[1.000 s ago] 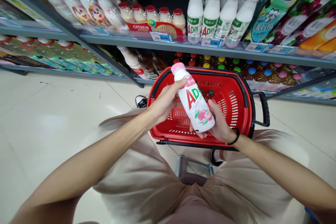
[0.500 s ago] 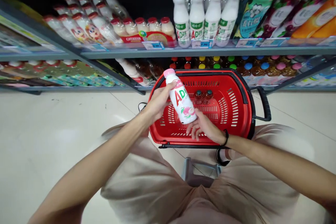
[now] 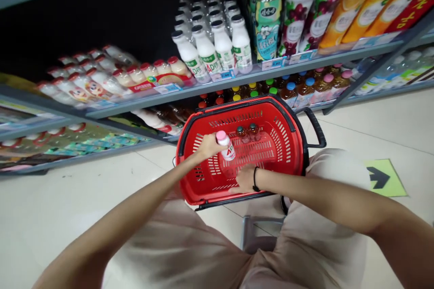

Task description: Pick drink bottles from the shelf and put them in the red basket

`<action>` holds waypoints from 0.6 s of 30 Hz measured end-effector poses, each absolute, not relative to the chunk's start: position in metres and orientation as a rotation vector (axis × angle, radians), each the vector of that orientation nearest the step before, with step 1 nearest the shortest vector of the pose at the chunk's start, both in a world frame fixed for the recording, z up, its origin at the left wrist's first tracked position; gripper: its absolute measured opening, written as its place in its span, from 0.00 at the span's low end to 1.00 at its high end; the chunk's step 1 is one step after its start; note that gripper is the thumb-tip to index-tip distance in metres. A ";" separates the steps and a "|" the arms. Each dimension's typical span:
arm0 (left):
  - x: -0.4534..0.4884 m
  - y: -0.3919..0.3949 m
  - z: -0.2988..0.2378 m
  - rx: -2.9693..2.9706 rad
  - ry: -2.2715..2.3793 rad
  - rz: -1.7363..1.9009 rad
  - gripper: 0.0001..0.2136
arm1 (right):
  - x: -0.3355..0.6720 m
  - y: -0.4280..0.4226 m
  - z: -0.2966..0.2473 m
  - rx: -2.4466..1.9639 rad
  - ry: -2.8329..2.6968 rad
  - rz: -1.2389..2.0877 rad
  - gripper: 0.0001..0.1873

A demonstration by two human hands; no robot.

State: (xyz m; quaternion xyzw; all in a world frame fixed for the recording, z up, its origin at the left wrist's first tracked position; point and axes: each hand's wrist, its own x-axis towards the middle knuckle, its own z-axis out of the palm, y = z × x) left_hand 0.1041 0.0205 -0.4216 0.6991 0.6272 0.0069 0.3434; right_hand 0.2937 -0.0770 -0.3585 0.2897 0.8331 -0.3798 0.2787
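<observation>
My left hand (image 3: 209,146) is inside the red shopping basket (image 3: 294,162), wrapped round a white plastic drink bottle (image 3: 228,152) with a pink cap and "AD" on its label. The bottle stands nearly upright, low in the basket's left half. At the near wall, my right hand (image 3: 244,179) has its thumb along the rim and its fingers curled over the inner side, gripping the basket; the fingertips are hidden. Two small bottles of dark liquid with dark green caps (image 3: 252,128) stand in the basket, to the right of the white bottle.
Ahead runs a grey shelf (image 3: 210,86) with white bottles (image 3: 219,47), red-capped drink packs (image 3: 154,74) and large juice bottles (image 3: 298,18). Coloured caps show on the lower shelf. The basket's black handle (image 3: 317,131) sticks out right. A yellow-green arrow sign (image 3: 388,178) marks the floor.
The white bottle has gone down into the basket with my left hand. My right hand has left the bottle's base and moved to the near rim. The view has shifted and tilted.
</observation>
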 end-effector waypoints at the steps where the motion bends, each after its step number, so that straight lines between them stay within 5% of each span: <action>1: 0.112 0.019 -0.432 1.838 1.608 -0.027 0.19 | 0.293 -0.077 -0.359 0.786 2.234 -1.029 0.31; 8: 0.179 0.004 -0.482 1.916 1.340 -0.149 0.21 | 0.274 -0.093 -0.383 0.929 2.283 -1.212 0.24; 18: 0.266 0.022 -0.516 1.870 1.267 -0.115 0.18 | 0.236 -0.092 -0.405 1.284 2.333 -1.328 0.40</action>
